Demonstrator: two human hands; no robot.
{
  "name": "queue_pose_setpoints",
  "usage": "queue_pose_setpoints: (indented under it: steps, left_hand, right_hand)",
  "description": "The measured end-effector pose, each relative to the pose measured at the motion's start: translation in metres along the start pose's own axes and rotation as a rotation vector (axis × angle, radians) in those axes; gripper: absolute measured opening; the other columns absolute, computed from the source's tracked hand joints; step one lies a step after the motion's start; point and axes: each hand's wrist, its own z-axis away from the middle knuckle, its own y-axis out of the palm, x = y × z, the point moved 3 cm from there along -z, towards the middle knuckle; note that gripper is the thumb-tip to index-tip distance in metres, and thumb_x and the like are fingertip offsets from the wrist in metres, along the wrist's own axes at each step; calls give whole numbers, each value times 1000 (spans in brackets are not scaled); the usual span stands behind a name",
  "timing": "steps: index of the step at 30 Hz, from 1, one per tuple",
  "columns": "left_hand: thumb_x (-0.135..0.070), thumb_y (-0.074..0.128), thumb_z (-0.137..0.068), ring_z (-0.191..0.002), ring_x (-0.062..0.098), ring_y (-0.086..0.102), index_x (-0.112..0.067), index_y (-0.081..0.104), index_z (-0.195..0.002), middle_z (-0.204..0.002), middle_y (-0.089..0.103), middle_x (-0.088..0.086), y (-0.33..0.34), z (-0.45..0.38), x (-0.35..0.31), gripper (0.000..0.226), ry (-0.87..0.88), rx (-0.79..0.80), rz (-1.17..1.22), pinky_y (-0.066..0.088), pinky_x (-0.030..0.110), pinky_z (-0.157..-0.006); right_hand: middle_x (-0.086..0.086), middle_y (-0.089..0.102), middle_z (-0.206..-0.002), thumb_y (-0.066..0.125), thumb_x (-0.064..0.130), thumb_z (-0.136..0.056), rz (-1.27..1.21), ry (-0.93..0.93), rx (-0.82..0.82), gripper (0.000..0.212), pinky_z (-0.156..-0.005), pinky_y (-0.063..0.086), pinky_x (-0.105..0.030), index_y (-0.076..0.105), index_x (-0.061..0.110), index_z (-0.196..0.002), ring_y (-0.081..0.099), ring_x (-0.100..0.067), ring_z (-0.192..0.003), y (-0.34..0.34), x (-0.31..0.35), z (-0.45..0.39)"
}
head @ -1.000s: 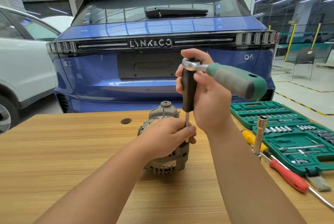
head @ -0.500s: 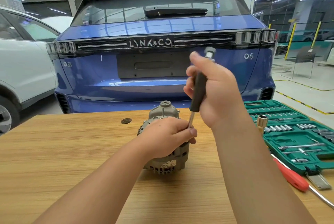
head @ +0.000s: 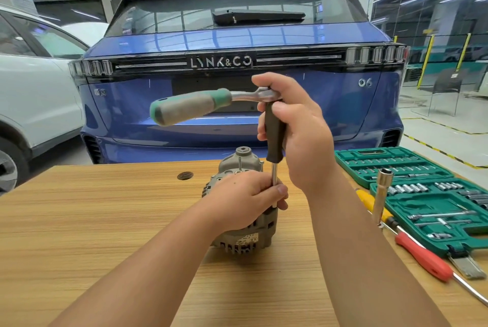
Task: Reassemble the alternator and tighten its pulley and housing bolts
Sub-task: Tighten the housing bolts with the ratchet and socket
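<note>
Nearest to me, two bare forearms reached out over the wooden bench [head: 79,221]. The left hand [head: 245,202] lay on top of the alternator [head: 245,237], its fingers [head: 280,190] curled round the thin steel shaft of the driver where it met the housing. The alternator stood upright near the middle of the bench, pulley end [head: 243,151] up, its lower vents and a small label facing me.

The right hand [head: 298,136] was higher, wrapped tight about the black handle of the driver [head: 274,136], which stood nearly vertical. A ratchet [head: 195,104] sat on the top of that handle, its grey and green grip sticking out to the left, level with the bench.

Off to the right lay a red-handled screwdriver [head: 422,258] and a yellow-handled one [head: 369,201], with a long socket [head: 383,194] standing upright just beside them. Behind those, an open green socket case [head: 433,205] held rows of bits and sockets. A dark round hole [head: 185,175] showed in the bench top to the left of the alternator.

Beyond the bench stood the tail of a blue car [head: 237,67], badge lettered LYNK&CO, and a white car [head: 34,89] on the left.
</note>
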Motion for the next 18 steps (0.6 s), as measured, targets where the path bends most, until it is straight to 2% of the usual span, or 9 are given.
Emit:
queue_pose_setpoints:
  steps: [3, 5, 6, 8, 10, 12, 14, 16, 18]
  left_hand:
    - [-50, 44, -107, -91, -16, 58, -45, 64, -91, -95, 71, -34, 0, 0, -1, 25, 4, 0, -11, 47, 22, -79]
    - [-49, 44, -107, -91, -14, 59, -45, 64, -90, -95, 71, -34, 0, 0, -2, 26, 10, 0, -24, 48, 23, -79]
    - [-49, 44, -107, -91, -12, 59, -46, 63, -89, -94, 71, -33, -1, 0, -2, 26, 11, 0, -28, 48, 23, -79]
    - [-48, 44, -106, -91, -10, 60, -46, 63, -88, -92, 69, -34, -1, 0, -2, 26, 15, 5, -35, 50, 22, -79]
    - [-50, 44, -106, -92, -9, 59, -45, 66, -90, -89, 65, -40, -1, 1, -2, 27, 27, 10, -49, 50, 22, -78]
    - [-52, 43, -106, -93, -6, 59, -42, 70, -95, -92, 63, -43, -1, 1, -2, 30, 40, 14, -65, 50, 24, -82]
    - [-53, 43, -106, -94, -4, 58, -40, 70, -99, -93, 60, -47, -1, 1, -2, 30, 49, 28, -78, 50, 24, -84]
    - [-51, 43, -106, -99, -12, 54, -45, 66, -96, -92, 59, -50, -2, 0, -2, 26, 57, 35, -85, 46, 21, -83]
    - [-50, 44, -107, -100, -16, 52, -52, 61, -91, -96, 63, -46, -2, 0, -2, 23, 64, 29, -90, 45, 21, -84]
  right_hand:
    - [0, 55, -81, 45, 32, -99, -4, -12, -72, 26, -64, 47, -35, 70, 34, -105, 50, -22, -69, -1, 1, -1]
    - [1, 54, -78, 54, 32, -98, 32, -22, -107, 15, -61, 49, -28, 66, 32, -106, 51, -21, -68, -3, 1, -1]
    - [3, 55, -77, 59, 33, -95, 40, -10, -119, 14, -62, 50, -26, 64, 31, -109, 52, -19, -67, -4, 1, -1]
    - [7, 59, -75, 67, 38, -90, 47, 40, -169, 28, -63, 51, -23, 59, 30, -115, 56, -13, -66, -6, 0, -1]
    - [9, 61, -72, 73, 40, -84, 53, 57, -282, 40, -61, 48, -22, 56, 26, -117, 56, -9, -63, -6, -1, -1]
    - [9, 58, -69, 74, 35, -81, 42, 67, -422, 38, -56, 43, -24, 58, 23, -113, 50, -9, -57, -9, 0, -1]
    - [5, 56, -66, 72, 26, -86, -37, 154, -506, 26, -54, 40, -27, 61, 18, -108, 46, -12, -54, -16, 2, -2]
    - [1, 63, -69, 64, 25, -96, -317, 320, -415, 15, -56, 41, -25, 64, 12, -104, 50, -13, -55, -21, 1, -4]
    - [1, 71, -82, 59, 32, -95, -541, 456, -258, 25, -64, 43, -25, 62, 11, -109, 58, -13, -61, -22, 3, -5]
